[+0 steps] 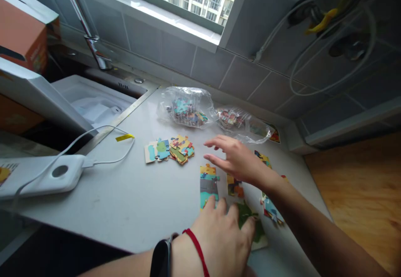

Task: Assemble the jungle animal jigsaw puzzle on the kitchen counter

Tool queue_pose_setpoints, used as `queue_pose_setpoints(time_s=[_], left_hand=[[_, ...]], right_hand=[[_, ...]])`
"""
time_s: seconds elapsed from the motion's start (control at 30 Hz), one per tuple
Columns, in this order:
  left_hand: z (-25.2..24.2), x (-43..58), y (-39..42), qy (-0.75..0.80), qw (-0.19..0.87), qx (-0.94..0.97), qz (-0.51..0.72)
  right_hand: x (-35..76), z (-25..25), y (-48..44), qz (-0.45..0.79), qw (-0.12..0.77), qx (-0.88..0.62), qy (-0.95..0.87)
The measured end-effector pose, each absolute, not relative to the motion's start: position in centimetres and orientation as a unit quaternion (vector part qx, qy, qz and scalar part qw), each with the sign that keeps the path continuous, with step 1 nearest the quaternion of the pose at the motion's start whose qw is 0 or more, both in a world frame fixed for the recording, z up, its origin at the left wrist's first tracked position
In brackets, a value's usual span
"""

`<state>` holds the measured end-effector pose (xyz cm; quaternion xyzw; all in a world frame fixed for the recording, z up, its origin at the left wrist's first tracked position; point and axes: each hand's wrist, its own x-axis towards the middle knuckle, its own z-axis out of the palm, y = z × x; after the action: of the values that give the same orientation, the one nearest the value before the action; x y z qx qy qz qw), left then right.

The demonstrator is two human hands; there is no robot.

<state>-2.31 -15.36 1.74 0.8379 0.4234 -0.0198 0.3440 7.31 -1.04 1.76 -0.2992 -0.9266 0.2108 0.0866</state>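
Observation:
My left hand (224, 235) lies on the white counter (131, 197) near the front edge. Its fingers are stretched flat, touching joined jigsaw pieces (209, 185) and a green piece (247, 216). My right hand (236, 158) hovers open over the counter, fingers spread and pointing left, nearest a loose cluster of puzzle pieces (171, 149). More loose pieces (272, 210) lie under and beside my right forearm. A red string and a dark band circle my left wrist.
Two clear plastic bags of puzzle pieces (188, 108) (242, 122) lie by the tiled wall. A white device with a cable (46, 176) sits at the left, beside a sink (94, 105) with a tap. A wooden floor shows at the right.

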Motion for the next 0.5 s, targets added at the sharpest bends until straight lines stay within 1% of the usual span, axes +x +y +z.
queue_pose_setpoints(time_s=[0.1, 0.17, 0.23, 0.37, 0.5], left_hand=[[1.2, -2.4, -15.4, 0.410, 0.351, 0.842, -0.018], [0.9, -2.4, -15.5, 0.411, 0.355, 0.840, -0.016], [0.9, -2.4, -15.5, 0.413, 0.358, 0.837, -0.018], [1.5, -2.7, -15.6, 0.410, 0.351, 0.841, -0.026], [2.3, -4.6, -15.3, 0.450, 0.321, 0.833, 0.022]], right_hand=[[2.7, 0.9, -1.5, 0.161, 0.048, -0.302, -0.939], [0.7, 0.0, -1.7, 0.134, 0.046, -0.307, -0.941], [-0.2, -1.0, -1.7, 0.143, 0.052, -0.309, -0.939], [0.8, -1.9, -1.3, 0.186, 0.115, -0.301, -0.928], [5.3, -1.2, -1.2, 0.208, 0.181, -0.263, -0.925]])
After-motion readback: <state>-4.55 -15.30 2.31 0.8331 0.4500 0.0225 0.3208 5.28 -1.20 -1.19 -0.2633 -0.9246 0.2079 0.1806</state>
